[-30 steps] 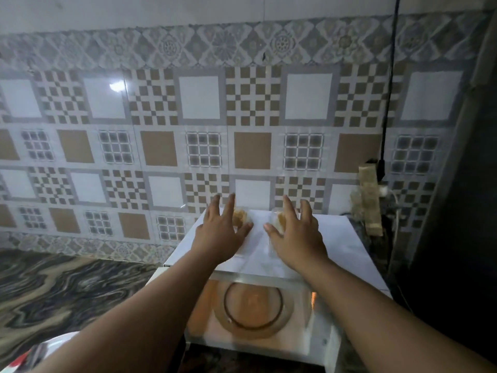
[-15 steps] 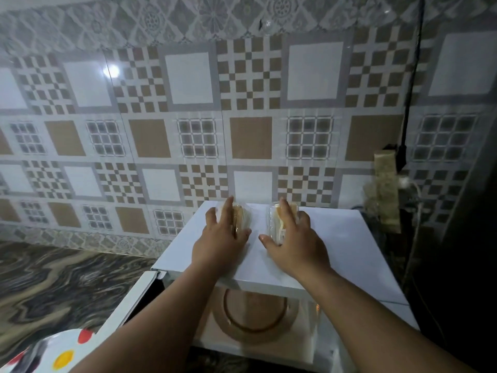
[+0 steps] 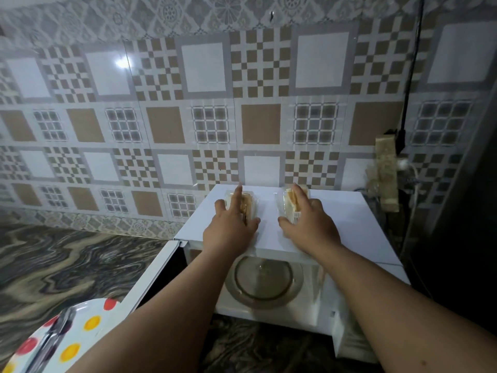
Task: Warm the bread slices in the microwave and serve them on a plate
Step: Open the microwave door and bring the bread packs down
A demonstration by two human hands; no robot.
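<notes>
Both hands rest on the top of the white microwave (image 3: 336, 224). The left hand (image 3: 228, 227) lies with loosely curled fingers over one clear-wrapped bread pack (image 3: 248, 204); the right hand (image 3: 309, 224) likewise covers a second bread pack (image 3: 289, 201). Each grip wraps partly around its pack, though whether either pack is lifted cannot be told. The packs sit near the far edge of the top, well apart from each other.

Risks, as judged: thin wrapping may slip or crumple under a loose hold, and a pack could slide off the smooth top toward the wall.

The microwave door (image 3: 153, 273) stands open to the left, exposing the glass turntable (image 3: 265, 281), which is bare. The spotted plate (image 3: 80, 327) sits at near left on the patterned counter (image 3: 67, 259), carrying a dark, blurred object. The open door lies between plate and cavity.
</notes>
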